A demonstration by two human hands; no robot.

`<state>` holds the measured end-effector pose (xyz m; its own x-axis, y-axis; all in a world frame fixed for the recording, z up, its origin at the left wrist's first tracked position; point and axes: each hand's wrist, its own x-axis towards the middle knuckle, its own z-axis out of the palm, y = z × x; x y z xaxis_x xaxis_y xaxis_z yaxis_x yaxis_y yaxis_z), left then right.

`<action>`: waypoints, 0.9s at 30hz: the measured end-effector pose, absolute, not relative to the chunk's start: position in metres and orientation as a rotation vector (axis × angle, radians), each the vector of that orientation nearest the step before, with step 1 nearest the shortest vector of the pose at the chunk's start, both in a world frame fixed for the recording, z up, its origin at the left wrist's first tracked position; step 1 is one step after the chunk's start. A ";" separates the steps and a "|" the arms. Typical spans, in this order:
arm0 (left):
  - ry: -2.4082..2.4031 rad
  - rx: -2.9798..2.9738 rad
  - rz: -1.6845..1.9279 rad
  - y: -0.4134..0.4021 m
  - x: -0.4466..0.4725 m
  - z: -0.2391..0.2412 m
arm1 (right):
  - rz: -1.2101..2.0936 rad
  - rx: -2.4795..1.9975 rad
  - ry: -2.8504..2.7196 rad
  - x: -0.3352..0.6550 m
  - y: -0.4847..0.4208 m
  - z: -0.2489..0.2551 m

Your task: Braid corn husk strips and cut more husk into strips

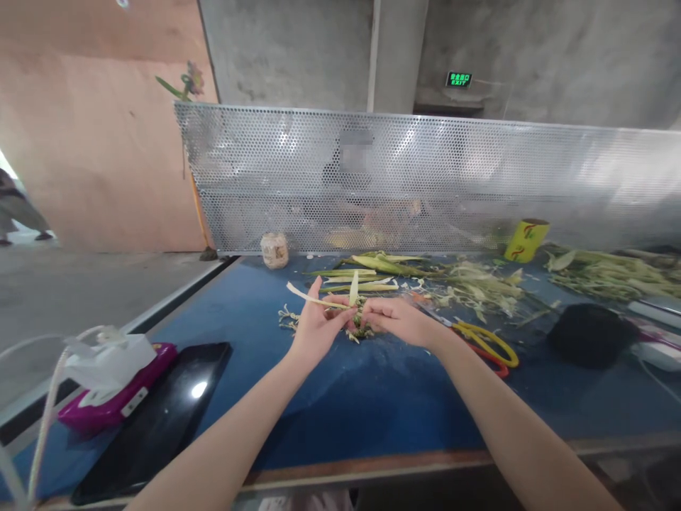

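Both my hands meet over the blue table (340, 397), working a small woven piece of pale green leaf strips (357, 323). My left hand (315, 328) pinches one long strip (311, 299) that sticks out to the left, its index finger raised. My right hand (398, 319) is closed on the woven bundle from the right side. Loose strip ends stand up between the two hands.
Yellow-handled scissors (486, 343) lie just right of my right wrist. Heaps of leaves (468, 280) spread behind, with a yellow cup (526, 240) and a small jar (274, 250). A black tablet (159, 419), pink case (114, 394) and black object (590, 333) sit nearby. A perforated metal screen (425, 177) backs the table.
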<state>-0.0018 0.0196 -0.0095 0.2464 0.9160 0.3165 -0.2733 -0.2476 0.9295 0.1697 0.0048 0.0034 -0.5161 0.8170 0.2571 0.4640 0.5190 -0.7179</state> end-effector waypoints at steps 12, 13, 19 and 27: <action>0.649 1.392 1.200 0.018 0.002 -0.007 | 1.221 -0.870 -1.744 0.145 0.013 -0.012; 0.639 1.422 1.190 0.018 0.002 -0.007 | 1.256 -0.845 -1.735 0.143 0.014 -0.013; 0.646 1.544 1.162 0.012 -0.004 -0.004 | 1.198 -0.902 -1.610 0.139 0.012 -0.014; 0.688 1.545 1.288 0.010 -0.001 -0.003 | 1.050 -0.917 -1.734 0.138 0.009 -0.012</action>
<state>-0.0008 0.0100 -0.0033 0.2794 0.8742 0.3971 -0.1556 -0.3669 0.9172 0.1382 0.0089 -0.0117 -0.3353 0.8911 0.3059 0.1421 0.3688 -0.9186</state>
